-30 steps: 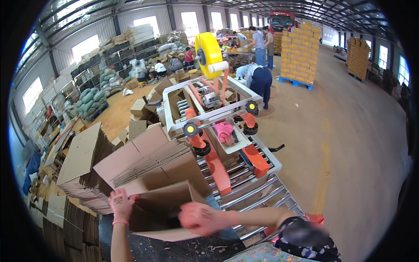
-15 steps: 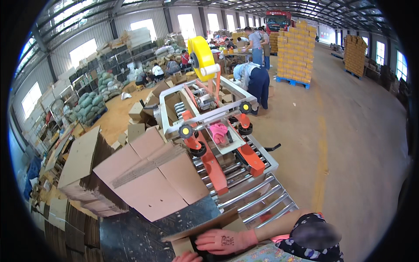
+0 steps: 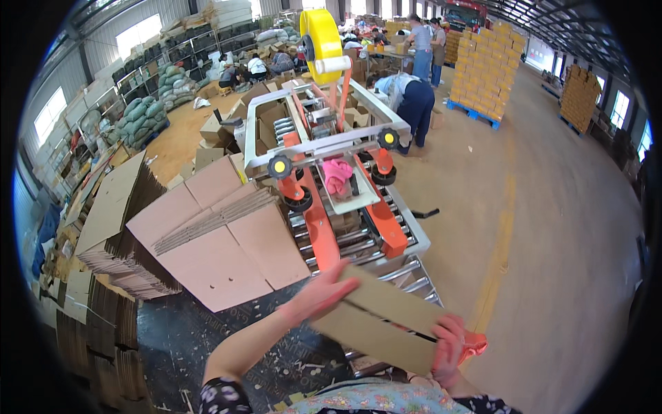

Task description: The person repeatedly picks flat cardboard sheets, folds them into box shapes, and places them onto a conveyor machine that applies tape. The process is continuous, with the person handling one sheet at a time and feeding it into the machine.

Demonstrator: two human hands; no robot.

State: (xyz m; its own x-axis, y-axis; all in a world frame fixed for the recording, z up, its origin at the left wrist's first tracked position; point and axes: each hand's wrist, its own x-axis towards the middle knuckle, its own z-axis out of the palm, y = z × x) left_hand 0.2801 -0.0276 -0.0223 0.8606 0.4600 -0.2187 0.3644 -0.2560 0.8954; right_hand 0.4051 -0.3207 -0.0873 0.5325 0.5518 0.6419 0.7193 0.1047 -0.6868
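Between my two hands is a brown cardboard box, its two top flaps folded in with a narrow dark gap along the middle. My left hand, in a pink glove, is closed on the box's far left end, its fingers over the top edge. On the near right end my right hand, also gloved, grips the edge with curled fingers. The box sits tilted over the rollers at the front of a carton-sealing machine. The box's underside is hidden.
Flat cardboard sheets lean left of the machine, beside a taller stack of folded cartons. A dark tabletop lies below them. A yellow tape roll tops the machine. A person bends behind it; yellow cartons stand on a pallet.
My hands have come from inside the open box at the lower edge to its two ends. The box's top flaps are now folded down, and it has moved up toward the machine.
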